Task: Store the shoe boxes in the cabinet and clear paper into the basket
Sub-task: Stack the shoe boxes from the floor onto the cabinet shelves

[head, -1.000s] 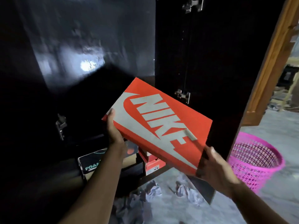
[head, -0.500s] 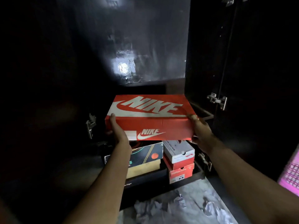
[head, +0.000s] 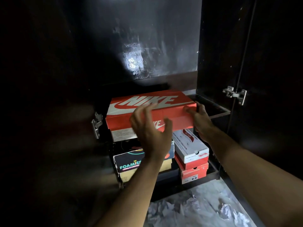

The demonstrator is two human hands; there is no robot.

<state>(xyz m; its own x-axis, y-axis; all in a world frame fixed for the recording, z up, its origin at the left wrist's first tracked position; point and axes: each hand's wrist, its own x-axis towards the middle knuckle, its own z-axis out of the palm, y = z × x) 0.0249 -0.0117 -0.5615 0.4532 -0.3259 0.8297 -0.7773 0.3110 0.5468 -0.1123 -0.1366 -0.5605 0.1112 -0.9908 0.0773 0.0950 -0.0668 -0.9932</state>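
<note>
The red box (head: pixel 147 110) sits inside the dark cabinet (head: pixel 164 38), on top of the boxes below it. It lies flat with its lid up. Its long axis runs left to right, and one long side wall faces the camera.

The right hand (head: pixel 199 118) is at the right near corner of the red box. Its fingers wrap around that corner and touch the front wall, so the hand is closed on the box there. The box lies to the left of this hand.

The left hand (head: pixel 150 128) is in front of the front wall of the red box, near the middle. Its fingers are spread apart and curled, and it is blurred. It holds nothing; whether the fingertips touch the lid I cannot tell. The box lies just behind this hand.

Under the red box, on the left, there is a black box (head: pixel 129 161) with the word FOAMIES on its end. On the right there is a white box (head: pixel 188 146) that lies on a lower red box (head: pixel 194 172). These three point their short ends toward the camera.

Crumpled paper (head: pixel 196 210) lies on the floor in front of the cabinet.
</note>
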